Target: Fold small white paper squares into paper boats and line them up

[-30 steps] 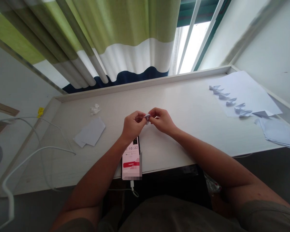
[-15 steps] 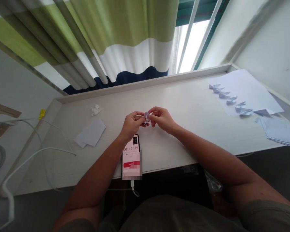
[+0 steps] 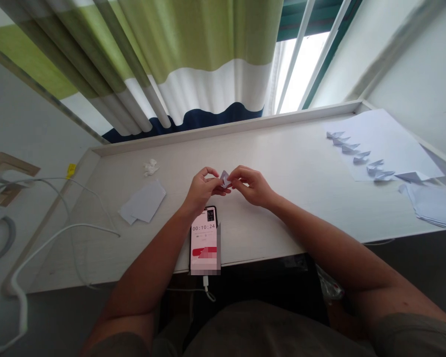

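A small folded piece of paper [image 3: 225, 179], pale and diamond-shaped, is held up between my two hands above the middle of the desk. My left hand [image 3: 204, 187] pinches its left side between thumb and fingers. On the other side, the fingertips of my right hand [image 3: 253, 185] close on its right edge. The finer folds are too small to make out. Just below my left hand lies a phone [image 3: 204, 238] with a timer on its screen and a cable plugged into its lower end.
Several folded paper shapes [image 3: 360, 156] stand in a slanting row at the right, partly on a large white sheet [image 3: 390, 134]. A paper stack [image 3: 431, 203] lies nearer me. Leftward are loose paper pieces [image 3: 146, 201], a crumpled tissue [image 3: 150, 167] and white cables [image 3: 59, 233].
The folded paper now shows a flatter diamond face, and my right hand's fingers have shifted on its right edge. The whole view has moved slightly.
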`<state>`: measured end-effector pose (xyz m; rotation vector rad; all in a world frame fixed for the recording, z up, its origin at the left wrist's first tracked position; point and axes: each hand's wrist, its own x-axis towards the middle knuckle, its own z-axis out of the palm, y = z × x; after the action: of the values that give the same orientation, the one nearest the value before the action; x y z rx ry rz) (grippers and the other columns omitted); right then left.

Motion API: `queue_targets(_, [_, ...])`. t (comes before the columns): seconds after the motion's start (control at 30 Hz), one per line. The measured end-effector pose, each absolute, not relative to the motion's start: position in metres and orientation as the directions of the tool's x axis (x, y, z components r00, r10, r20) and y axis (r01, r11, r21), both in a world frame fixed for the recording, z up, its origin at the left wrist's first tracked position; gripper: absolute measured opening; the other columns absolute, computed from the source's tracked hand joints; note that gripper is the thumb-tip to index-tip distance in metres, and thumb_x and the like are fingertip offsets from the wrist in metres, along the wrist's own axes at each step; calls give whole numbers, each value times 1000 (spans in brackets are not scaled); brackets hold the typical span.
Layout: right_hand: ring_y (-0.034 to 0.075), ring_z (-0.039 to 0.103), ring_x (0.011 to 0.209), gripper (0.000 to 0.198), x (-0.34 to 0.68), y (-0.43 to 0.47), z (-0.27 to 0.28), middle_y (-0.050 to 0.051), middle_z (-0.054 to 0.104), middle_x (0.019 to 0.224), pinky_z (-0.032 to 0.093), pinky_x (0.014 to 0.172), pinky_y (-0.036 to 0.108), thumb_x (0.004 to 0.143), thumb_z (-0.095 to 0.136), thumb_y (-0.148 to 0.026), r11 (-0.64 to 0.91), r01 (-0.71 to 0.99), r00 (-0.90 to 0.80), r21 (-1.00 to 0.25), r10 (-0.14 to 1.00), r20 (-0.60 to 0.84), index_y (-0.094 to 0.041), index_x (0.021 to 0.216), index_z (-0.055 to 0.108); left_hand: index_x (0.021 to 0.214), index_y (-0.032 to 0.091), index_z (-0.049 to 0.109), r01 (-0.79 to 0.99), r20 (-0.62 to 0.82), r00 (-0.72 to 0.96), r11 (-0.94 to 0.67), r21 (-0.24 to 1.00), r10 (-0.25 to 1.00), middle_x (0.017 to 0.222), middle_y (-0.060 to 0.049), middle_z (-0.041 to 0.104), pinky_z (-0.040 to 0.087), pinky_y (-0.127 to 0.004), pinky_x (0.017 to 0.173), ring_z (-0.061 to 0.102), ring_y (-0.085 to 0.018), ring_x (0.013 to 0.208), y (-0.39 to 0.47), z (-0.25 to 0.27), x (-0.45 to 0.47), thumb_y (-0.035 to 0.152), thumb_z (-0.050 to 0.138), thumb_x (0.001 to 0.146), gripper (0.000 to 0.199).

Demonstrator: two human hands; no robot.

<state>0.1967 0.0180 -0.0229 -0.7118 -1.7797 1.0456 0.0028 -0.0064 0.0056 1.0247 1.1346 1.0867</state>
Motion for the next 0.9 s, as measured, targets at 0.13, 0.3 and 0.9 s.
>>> queue_targets(0.13, [21, 76, 91, 15, 201, 21, -20, 5, 79, 96, 65, 89, 42, 96, 74, -35, 399, -45, -423, -916, 823, 380, -21, 97, 73, 98, 23, 50, -135, -145, 129, 162, 978, 981, 72, -1, 79, 56, -24, 56, 80, -22, 62, -8, 11, 1, 31, 80, 75, 39])
queue_targets(0.3, [21, 75, 88, 32, 203, 22, -14, 6, 79, 94, 65, 86, 40, 90, 84, -52, 340, -90, -387, -936, 854, 348, -21, 95, 75, 100, 21, 59, -133, -11, 215, 40, 990, 977, 85, -4, 83, 62, -29, 67, 83, -22, 77, -9, 13, -1, 36, 75, 86, 26])
queue_targets(0.9, [23, 76, 97, 36, 208, 20, -9, 7, 74, 103, 64, 93, 44, 96, 79, -57, 373, -126, -465, -919, 797, 387, -23, 94, 70, 96, 18, 74, 49, 289, 217, -306, 951, 932, 91, -7, 81, 64, -33, 77, 80, -21, 90, -4, -8, -8, 54, 85, 90, 38])
